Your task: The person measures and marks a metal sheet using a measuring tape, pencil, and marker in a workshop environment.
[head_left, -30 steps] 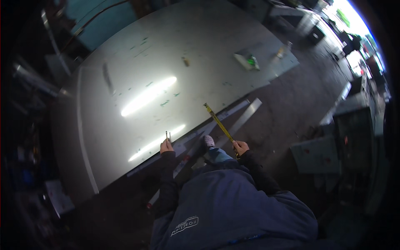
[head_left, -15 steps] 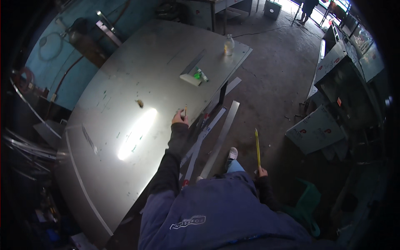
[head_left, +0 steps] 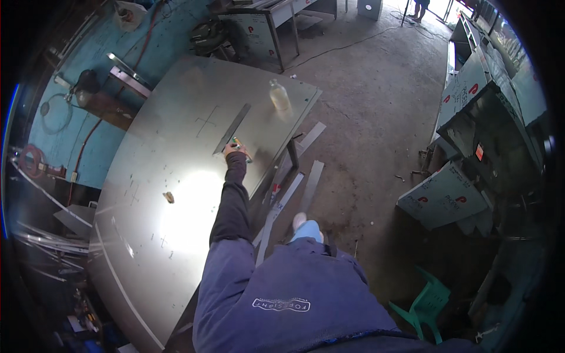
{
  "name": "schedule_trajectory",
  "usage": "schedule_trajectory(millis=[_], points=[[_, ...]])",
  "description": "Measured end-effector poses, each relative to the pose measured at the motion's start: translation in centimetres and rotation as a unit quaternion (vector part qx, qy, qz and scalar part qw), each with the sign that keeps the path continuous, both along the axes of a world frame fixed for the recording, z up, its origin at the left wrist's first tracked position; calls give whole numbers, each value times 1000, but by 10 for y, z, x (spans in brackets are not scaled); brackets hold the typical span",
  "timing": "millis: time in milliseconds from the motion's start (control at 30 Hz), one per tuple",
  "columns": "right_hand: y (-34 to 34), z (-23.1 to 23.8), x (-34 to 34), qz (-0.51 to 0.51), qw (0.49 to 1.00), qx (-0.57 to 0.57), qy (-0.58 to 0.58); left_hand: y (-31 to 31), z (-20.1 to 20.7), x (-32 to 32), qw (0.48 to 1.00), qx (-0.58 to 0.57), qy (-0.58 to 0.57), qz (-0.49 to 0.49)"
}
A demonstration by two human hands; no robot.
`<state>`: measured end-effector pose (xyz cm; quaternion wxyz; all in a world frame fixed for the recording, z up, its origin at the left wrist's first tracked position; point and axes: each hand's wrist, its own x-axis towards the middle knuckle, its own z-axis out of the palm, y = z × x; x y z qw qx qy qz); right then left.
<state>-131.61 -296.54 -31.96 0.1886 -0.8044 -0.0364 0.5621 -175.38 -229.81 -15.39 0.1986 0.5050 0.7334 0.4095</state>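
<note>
My left hand reaches over the big metal sheet, its fingers curled at the near end of a dark flat metal blade. Small green and white things lie right at the fingertips; whether the fingers grip one of them is too small to make out. A clear bottle with pale contents stands farther off near the sheet's right edge. My right hand is out of sight behind my blue jacket.
Long metal strips lie on the floor beside the table. A green plastic chair stands at the lower right. Film-covered metal panels lean at the right, and a cable crosses the far floor. A small brown lump sits on the sheet.
My left hand has moved forward along the sheet to the blade and the green things. My right hand, which held a yellow tape measure, has gone from view. My head view has shifted.
</note>
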Motion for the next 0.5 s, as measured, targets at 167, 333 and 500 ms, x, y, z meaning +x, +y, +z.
schedule_trajectory(millis=[167,333,500], points=[[65,10,49,13,1000,-2,-1,26,-17,9,992,58,116,4],[172,20,120,56,998,-8,-1,19,-34,-5,955,-85,279,48],[285,24,233,238,959,87,-130,35,-67,0,977,-27,187,103]])
